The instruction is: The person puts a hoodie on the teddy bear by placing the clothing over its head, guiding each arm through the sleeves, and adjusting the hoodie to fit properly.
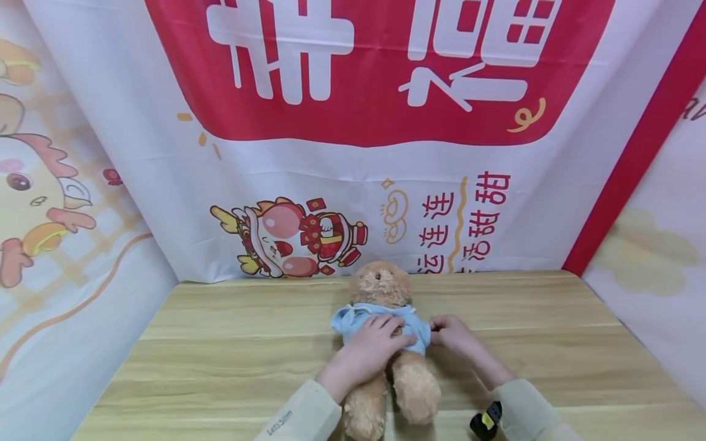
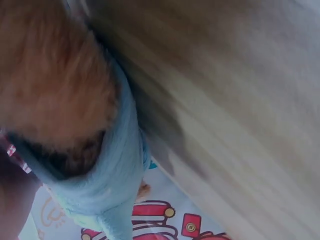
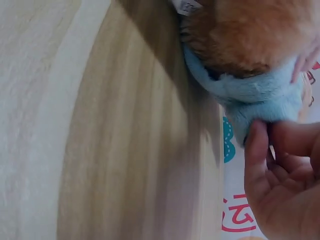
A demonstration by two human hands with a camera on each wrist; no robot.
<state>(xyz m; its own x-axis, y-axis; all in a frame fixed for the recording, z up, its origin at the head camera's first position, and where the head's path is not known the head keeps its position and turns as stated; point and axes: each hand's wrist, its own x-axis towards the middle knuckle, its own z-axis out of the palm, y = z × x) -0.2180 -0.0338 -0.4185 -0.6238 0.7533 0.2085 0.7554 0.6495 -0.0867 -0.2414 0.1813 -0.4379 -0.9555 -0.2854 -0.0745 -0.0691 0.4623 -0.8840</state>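
A brown teddy bear (image 1: 380, 285) lies on its back, its head toward the far edge of the table. It wears a light blue shirt (image 1: 358, 315). My left hand (image 1: 369, 350) rests across the shirt's front, fingers and thumb spread over the belly. At the bear's right-hand side in the head view, my right hand (image 1: 456, 337) pinches the end of the shirt's sleeve (image 3: 257, 114) between thumb and forefinger. Inside that sleeve, the bear's arm cannot be seen. Seen from the left wrist, the shirt's hem (image 2: 120, 140) hangs loosely round the furry lower body (image 2: 55, 85).
The wooden table (image 1: 237, 361) ends at a printed cloth backdrop (image 1: 182, 202) with red and white characters. Printed cloth (image 1: 66, 257) also stands along the left side and on the right. A small black device (image 1: 485, 421) with a yellow mark sits at my right cuff.
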